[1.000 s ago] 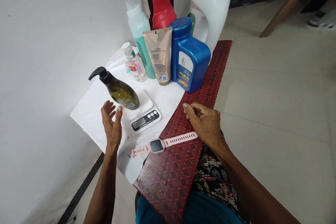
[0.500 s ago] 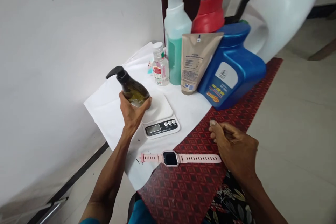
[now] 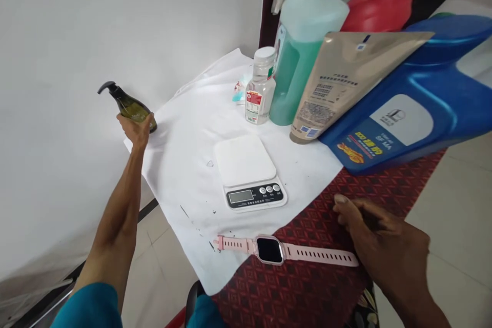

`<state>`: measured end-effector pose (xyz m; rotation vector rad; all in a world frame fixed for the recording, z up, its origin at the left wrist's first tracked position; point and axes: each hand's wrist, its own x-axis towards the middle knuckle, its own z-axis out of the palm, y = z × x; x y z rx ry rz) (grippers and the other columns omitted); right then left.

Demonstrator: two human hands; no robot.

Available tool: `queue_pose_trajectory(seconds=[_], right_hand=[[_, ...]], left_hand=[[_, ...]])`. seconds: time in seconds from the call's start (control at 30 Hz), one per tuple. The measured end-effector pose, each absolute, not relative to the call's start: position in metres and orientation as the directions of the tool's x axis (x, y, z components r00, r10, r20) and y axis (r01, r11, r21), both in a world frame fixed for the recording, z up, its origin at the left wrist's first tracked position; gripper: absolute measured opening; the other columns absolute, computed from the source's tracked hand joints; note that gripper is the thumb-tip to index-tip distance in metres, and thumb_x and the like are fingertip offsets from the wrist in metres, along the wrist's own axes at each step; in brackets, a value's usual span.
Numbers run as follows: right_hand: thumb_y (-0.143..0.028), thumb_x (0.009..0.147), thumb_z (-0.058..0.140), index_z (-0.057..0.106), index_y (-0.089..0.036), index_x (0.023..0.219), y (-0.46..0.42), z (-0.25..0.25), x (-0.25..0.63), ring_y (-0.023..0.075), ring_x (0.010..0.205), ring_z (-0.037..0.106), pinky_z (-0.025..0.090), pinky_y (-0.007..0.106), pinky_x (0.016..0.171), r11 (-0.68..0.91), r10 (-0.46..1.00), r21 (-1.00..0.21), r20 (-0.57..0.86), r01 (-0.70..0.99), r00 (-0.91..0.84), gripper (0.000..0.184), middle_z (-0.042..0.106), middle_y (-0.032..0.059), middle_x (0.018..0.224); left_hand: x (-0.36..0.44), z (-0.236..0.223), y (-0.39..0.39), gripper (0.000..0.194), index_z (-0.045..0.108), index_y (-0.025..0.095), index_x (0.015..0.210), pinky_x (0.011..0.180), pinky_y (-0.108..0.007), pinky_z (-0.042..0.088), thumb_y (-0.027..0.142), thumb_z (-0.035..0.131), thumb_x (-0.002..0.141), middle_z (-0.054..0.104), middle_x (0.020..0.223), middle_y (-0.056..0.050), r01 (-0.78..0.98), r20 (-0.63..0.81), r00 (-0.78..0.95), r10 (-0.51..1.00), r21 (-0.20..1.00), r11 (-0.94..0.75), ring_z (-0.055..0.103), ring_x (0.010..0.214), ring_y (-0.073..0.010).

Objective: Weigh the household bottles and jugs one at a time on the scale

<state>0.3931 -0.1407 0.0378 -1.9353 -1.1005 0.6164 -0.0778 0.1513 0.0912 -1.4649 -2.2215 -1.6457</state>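
Observation:
My left hand [image 3: 135, 128] is wrapped round a dark green pump bottle [image 3: 132, 108] with a black pump head, at the far left of the white cloth beside the wall. The bottle leans, and its lower part is partly covered by my fingers. To the right of it, a white kitchen scale [image 3: 246, 161] lies with nothing on its plate. My right hand [image 3: 384, 246] rests at the table's right edge with its fingers curled in; whether anything is inside them is hidden. Near its wrist side lies a pink-strapped smartwatch [image 3: 269, 250], stretched flat.
Behind the scale stand a small clear bottle [image 3: 261, 87], a big bottle of green liquid [image 3: 303, 61], a beige tube [image 3: 346, 82] and a blue jug [image 3: 415, 107]. A red container [image 3: 380, 0] is behind them. White cloth [image 3: 184, 164] covers part of the red patterned table [image 3: 292, 292].
My left hand has carried the pump bottle off the scale's area, leftward to the cloth's far left edge. My right hand keeps its curled shape. The camera view has shifted.

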Motion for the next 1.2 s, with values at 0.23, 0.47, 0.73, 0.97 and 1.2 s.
queue_pose_trajectory(seconds=[0.23, 0.47, 0.73, 0.97, 1.2], right_hand=[[-0.061, 0.087, 0.079, 0.076, -0.026, 0.106, -0.159, 0.048, 0.390, 0.0243, 0.085, 0.073, 0.058, 0.036, 0.074, -0.044, 0.999, -0.784, -0.041, 0.619, 0.020, 0.040, 0.078, 0.0068, 0.101], [-0.032, 0.082, 0.092, 0.071, -0.022, 0.115, -0.183, 0.041, 0.327, 0.0306, 0.100, 0.068, 0.055, 0.046, 0.085, 0.302, 0.951, -0.432, 0.197, 0.850, -0.238, 0.041, 0.074, 0.0092, 0.112], [-0.019, 0.087, 0.084, 0.065, -0.022, 0.113, -0.186, 0.040, 0.321, 0.0281, 0.106, 0.069, 0.054, 0.040, 0.088, 0.297, 0.952, -0.521, 0.092, 0.800, -0.293, 0.032, 0.074, 0.0082, 0.115], [0.003, 0.081, 0.061, 0.066, -0.022, 0.117, -0.207, 0.059, 0.298, 0.0281, 0.086, 0.075, 0.051, 0.037, 0.075, 0.265, 0.924, -0.431, -0.142, 0.863, -0.355, 0.044, 0.077, 0.0072, 0.105], [-0.023, 0.095, 0.061, 0.066, -0.027, 0.135, -0.250, 0.065, 0.307, 0.0295, 0.098, 0.077, 0.052, 0.035, 0.082, -0.075, 0.896, -0.881, -0.265, 0.466, -0.357, 0.040, 0.082, 0.0090, 0.107]], left_hand=[[-0.090, 0.082, 0.184, 0.083, 0.033, 0.021, 0.116, 0.119, -0.050, 0.047, 0.023, 0.099, 0.067, 0.057, 0.127, -0.004, 0.629, 0.448, -0.674, 0.588, 0.765, 0.137, 0.061, 0.121, -0.0214], [-0.082, 0.093, 0.191, 0.084, 0.030, 0.019, 0.121, 0.125, -0.041, 0.036, 0.009, 0.095, 0.069, 0.040, 0.148, -0.016, 0.627, 0.402, -0.674, 0.619, 0.755, 0.193, 0.044, 0.146, -0.0268], [-0.042, 0.104, 0.159, 0.118, 0.011, -0.002, 0.156, 0.134, -0.055, 0.017, 0.030, 0.093, 0.077, 0.022, 0.166, -0.036, 0.721, 0.483, -0.621, 0.617, 0.661, 0.208, 0.023, 0.162, -0.0424], [0.104, 0.098, 0.128, 0.096, 0.041, 0.021, 0.154, 0.123, -0.056, 0.041, 0.053, 0.091, 0.078, 0.046, 0.158, -0.023, 0.666, 0.614, 0.037, 0.788, 0.573, -0.478, 0.052, 0.145, -0.0377], [0.212, 0.087, 0.143, 0.095, 0.053, 0.021, 0.141, 0.113, -0.058, 0.048, 0.059, 0.097, 0.066, 0.058, 0.147, -0.023, 0.548, 0.448, 0.160, 0.880, 0.701, -0.457, 0.058, 0.139, -0.0404]])
